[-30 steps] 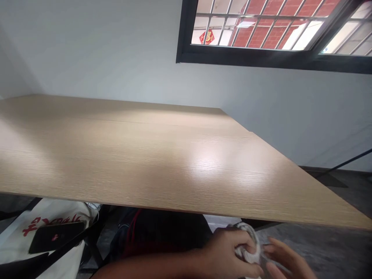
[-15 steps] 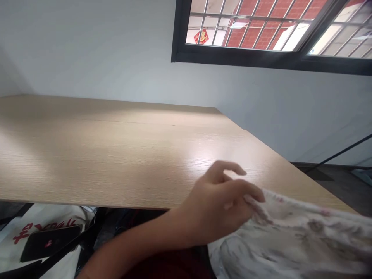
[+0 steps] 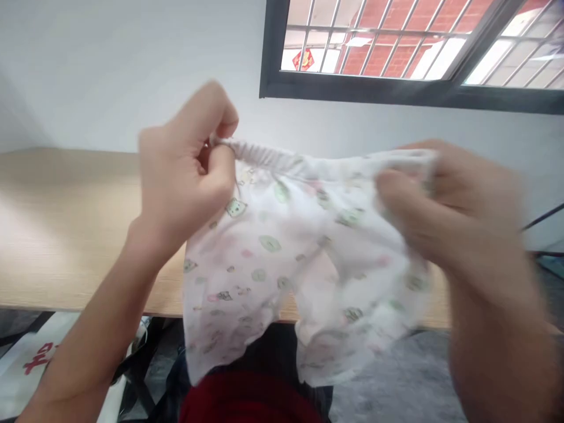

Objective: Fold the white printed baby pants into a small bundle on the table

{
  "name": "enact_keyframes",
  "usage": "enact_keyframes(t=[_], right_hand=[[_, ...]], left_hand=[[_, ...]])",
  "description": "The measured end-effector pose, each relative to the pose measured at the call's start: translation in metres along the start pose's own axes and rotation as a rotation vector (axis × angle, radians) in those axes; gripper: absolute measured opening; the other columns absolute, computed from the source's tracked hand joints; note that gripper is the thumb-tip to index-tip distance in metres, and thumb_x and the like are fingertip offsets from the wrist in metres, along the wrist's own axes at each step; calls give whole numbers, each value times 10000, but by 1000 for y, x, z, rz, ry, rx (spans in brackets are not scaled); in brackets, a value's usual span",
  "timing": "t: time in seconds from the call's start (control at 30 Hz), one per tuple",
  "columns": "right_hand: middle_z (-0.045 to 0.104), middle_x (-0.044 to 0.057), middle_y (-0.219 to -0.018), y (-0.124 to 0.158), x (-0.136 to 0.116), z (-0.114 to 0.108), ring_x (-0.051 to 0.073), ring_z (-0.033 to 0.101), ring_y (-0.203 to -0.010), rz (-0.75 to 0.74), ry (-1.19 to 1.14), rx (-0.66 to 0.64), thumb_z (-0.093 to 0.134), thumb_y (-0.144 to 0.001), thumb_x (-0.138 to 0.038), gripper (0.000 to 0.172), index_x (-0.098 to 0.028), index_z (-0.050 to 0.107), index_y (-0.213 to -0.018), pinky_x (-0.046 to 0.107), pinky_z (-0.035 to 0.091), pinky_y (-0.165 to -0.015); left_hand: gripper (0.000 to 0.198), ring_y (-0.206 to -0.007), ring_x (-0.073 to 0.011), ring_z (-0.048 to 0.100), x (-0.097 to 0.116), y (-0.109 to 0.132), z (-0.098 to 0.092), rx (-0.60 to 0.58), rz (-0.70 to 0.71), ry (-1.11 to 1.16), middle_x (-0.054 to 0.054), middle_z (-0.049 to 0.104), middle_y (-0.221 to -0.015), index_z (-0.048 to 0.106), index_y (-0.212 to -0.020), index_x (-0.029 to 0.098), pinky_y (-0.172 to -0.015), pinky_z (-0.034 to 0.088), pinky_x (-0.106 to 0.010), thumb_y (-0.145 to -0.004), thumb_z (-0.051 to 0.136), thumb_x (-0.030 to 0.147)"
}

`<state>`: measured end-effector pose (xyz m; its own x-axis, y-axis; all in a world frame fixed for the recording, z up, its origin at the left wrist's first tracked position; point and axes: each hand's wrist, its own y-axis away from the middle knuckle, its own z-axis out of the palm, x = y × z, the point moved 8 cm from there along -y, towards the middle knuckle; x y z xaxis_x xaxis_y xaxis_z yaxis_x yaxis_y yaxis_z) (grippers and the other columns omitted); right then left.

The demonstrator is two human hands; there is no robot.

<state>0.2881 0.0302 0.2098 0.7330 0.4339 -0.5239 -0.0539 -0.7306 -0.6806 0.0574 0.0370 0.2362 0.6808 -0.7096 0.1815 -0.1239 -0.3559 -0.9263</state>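
White shorts (image 3: 268, 241) with a small green and pink animal-and-leaf print hang spread out in front of me. Their gathered elastic waistband runs along the top, and the two legs hang down past the table's near edge. My left hand (image 3: 189, 164) is closed round the left end of the waistband. At the other end my right hand (image 3: 458, 205), smeared by motion, pinches the band with the thumb in front. Part of the right leg is hidden behind that hand and wrist.
Behind the shorts lies a light wooden table (image 3: 79, 235). A white bag with red lettering (image 3: 35, 358) is below its near edge at left. A dark-framed barred window (image 3: 374, 88) is in the wall beyond.
The shorts were bunched low at the right, held by my left hand. They are now raised to the middle and spread between both hands. My right hand has come into view.
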Motion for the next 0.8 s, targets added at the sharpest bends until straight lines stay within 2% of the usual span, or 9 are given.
enact_keyframes(t=[0.07, 0.17, 0.23, 0.3, 0.4, 0.5, 0.6, 0.7, 0.8], right_hand=[[457, -22, -666, -22, 13, 37, 50, 389, -614, 9, 11, -49, 461, -777, -252, 124, -155, 487, -703, 199, 296, -569], [397, -27, -617, -42, 55, 110, 48, 357, -569, 117, -97, -261, 412, -776, -232, 149, -158, 398, -648, 197, 259, -522], [329, -30, -576, -44, 84, 147, 44, 309, -532, 177, -97, -369, 398, -770, -224, 200, -162, 314, -599, 204, 221, -496], [291, -30, -563, -37, 105, 169, 44, 276, -515, 214, -75, -459, 392, -781, -256, 254, -165, 263, -582, 212, 199, -480], [300, -30, -554, -23, 128, 177, 46, 284, -492, 296, -54, -527, 402, -788, -335, 294, -171, 271, -582, 215, 199, -454], [364, -51, -547, -16, 146, 172, 56, 337, -456, 447, -114, -519, 485, -729, -299, 157, -194, 373, -760, 202, 214, -418], [299, -108, -492, -17, 147, 172, 51, 278, -400, 439, -341, -530, 504, -689, -207, 342, -241, 291, -954, 183, 191, -389], [252, -102, -463, -18, 142, 177, 45, 257, -390, 348, -459, -615, 469, -689, -170, 211, -223, 366, -865, 182, 192, -385], [308, -61, -498, -16, 148, 182, 42, 301, -433, 350, -435, -671, 463, -680, -163, 31, -173, 479, -704, 189, 233, -402]], left_hand=[[182, -485, -71, 268, -40, -1, 27, -101, -68, 35, 46, 294, -570, 387, -721, 185, -489, 206, -215, -677, 358, 11], [176, -455, -88, 295, -109, 14, 80, -319, -265, 137, 53, 303, -528, 404, -776, 202, -458, 215, -230, -730, 369, 36], [161, -445, -101, 312, -140, 32, 111, -445, -337, 182, 52, 329, -511, 408, -780, 206, -447, 214, -246, -750, 381, 50], [144, -440, -108, 317, -158, 52, 134, -541, -392, 231, 50, 349, -507, 412, -779, 209, -439, 216, -250, -757, 397, 68], [123, -430, -105, 288, -170, 74, 149, -596, -497, 336, 52, 332, -530, 425, -836, 223, -421, 216, -236, -782, 402, 116], [133, -409, -96, 240, -174, 83, 153, -614, -591, 461, 61, 272, -529, 412, -881, 231, -403, 194, -220, -790, 395, 135], [181, -408, -92, 253, -175, 85, 155, -637, -640, 575, 65, 253, -517, 405, -885, 230, -402, 197, -208, -752, 409, 107], [207, -420, -88, 279, -178, 86, 156, -622, -672, 640, 63, 266, -523, 414, -874, 222, -407, 209, -199, -716, 419, 88], [244, -453, -85, 337, -183, 87, 156, -608, -714, 671, 59, 316, -553, 418, -930, 225, -434, 270, -186, -720, 424, 100]])
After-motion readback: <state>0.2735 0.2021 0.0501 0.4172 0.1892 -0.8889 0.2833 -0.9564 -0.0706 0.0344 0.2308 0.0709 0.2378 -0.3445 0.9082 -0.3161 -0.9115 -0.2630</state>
